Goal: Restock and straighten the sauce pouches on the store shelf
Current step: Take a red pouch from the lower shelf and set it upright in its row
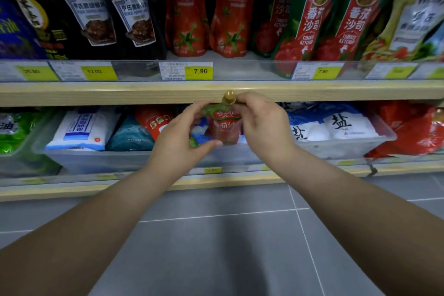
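Two hands grasp one red ketchup pouch [224, 125] below the upper shelf [120, 91]: left hand [179, 142] at its side and base, right hand [260, 122] by the gold cap [229, 98]. Two matching pouches [206, 9] already stand above, upright; this one looks unplaced.

My two arms are bare from the elbows down; no sleeve is visible on them. My left hand [179, 138] and my right hand [260, 122] wear no gloves, no rings, and my wrists carry no watch.
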The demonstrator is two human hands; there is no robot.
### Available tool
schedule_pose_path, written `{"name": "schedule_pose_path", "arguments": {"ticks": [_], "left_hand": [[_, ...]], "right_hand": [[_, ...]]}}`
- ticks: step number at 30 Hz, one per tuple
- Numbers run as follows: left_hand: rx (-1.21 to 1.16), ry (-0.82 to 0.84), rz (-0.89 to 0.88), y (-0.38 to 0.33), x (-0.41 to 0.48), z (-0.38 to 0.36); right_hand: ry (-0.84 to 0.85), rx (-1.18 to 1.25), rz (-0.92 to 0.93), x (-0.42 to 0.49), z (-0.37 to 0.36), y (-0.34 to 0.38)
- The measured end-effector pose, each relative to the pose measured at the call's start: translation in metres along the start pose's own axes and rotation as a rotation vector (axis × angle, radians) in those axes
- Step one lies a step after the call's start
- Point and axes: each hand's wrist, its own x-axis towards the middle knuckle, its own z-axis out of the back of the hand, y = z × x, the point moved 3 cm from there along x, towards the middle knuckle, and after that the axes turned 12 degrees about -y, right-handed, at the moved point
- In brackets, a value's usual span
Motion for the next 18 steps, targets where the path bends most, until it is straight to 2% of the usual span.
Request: {"name": "schedule_pose_path", "arguments": {"ticks": [3,8,12,18], "left_hand": [[-0.074,-0.032,0.004,-0.013,0.002,0.003],[-0.05,0.026,-0.024,-0.024,0.001,0.004],[-0.076,0.013,-0.042,-0.031,0.006,0.004],[-0.091,-0.182,-0.092,-0.051,0.032,0.009]], "right_hand": [[-0.018,0.082,-0.125,0.022,0.01,0.009],[-0.056,0.264,-0.36,0.06,0.029,0.021],[-0.047,0.302,-0.357,0.072,0.035,0.031],[-0.255,0.493,-0.278,0.083,0.056,0.036]]}}
